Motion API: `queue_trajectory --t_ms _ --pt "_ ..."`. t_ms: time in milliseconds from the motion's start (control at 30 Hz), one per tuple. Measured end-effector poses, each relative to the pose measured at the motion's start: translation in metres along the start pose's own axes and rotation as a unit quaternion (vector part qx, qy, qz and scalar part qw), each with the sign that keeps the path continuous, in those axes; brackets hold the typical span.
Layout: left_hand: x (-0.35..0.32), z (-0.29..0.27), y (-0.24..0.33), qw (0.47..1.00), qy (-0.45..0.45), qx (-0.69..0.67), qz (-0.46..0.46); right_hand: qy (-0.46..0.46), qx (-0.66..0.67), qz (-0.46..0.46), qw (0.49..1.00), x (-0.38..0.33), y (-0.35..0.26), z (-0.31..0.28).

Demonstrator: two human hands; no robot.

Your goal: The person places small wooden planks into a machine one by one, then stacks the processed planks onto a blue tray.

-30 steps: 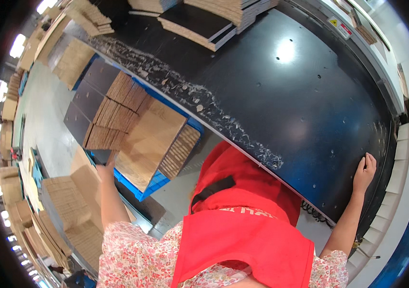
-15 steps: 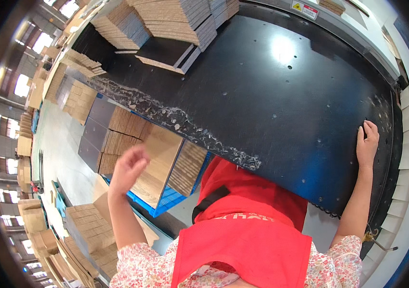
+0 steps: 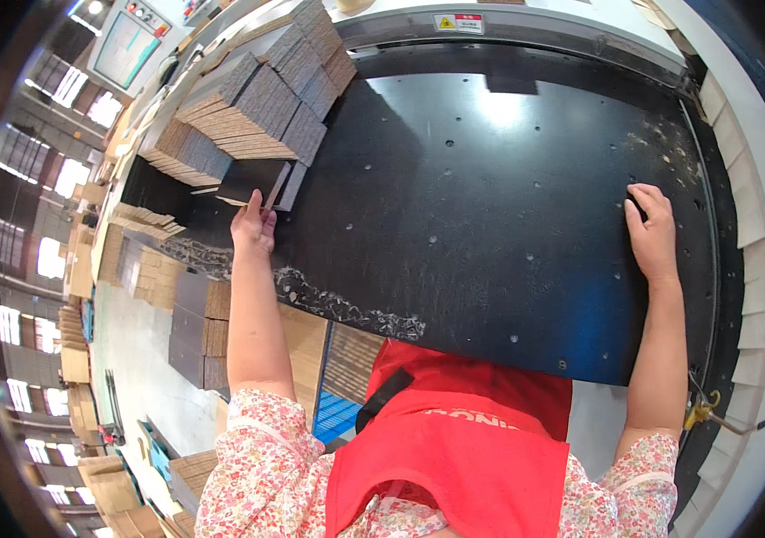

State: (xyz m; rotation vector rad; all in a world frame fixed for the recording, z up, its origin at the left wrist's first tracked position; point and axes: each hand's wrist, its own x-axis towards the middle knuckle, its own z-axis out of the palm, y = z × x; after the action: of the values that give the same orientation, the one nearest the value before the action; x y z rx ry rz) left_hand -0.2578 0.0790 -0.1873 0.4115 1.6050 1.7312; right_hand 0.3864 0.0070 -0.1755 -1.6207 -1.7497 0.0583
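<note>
My left hand (image 3: 253, 226) is at the near end of the low dark-topped boards (image 3: 257, 176) on the black table (image 3: 454, 242). Its fingers are apart and meet or overlap the boards' near edge; no firm grip shows. Behind these boards rise tall stacks of cut particleboard panels (image 3: 252, 103) with rough brown edges. Over on the right, my right hand (image 3: 653, 229) rests on the table top, fingers loosely bent and nothing in them.
Chips and dust (image 3: 338, 300) lie along the table's front left edge. Below it stand wood-coloured boards on a blue pallet (image 3: 336, 414) and stacked dark panels (image 3: 190, 327). A machine beam with a warning label (image 3: 459, 24) spans the back. White flaps (image 3: 741, 215) line the right side.
My left hand has moved forward, from above the panels beside the table to the low boards on it. My right hand stays on the table, while the view has shifted left.
</note>
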Motion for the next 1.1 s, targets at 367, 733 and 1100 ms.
queue_trajectory --t_ms 367,733,1100 --pt "-0.128 -0.047 -0.01 0.95 -0.285 -0.123 0.032 -0.046 -0.012 0.034 0.998 -0.005 0.023 -0.004" --pt "-0.181 -0.001 -0.011 0.939 -0.343 -0.008 0.033 -0.039 -0.011 0.018 0.999 -0.002 0.014 -0.005" --pt "-0.222 0.115 -0.005 0.847 -0.318 0.237 0.355 0.051 -0.045 -0.042 0.997 -0.002 -0.008 0.001"
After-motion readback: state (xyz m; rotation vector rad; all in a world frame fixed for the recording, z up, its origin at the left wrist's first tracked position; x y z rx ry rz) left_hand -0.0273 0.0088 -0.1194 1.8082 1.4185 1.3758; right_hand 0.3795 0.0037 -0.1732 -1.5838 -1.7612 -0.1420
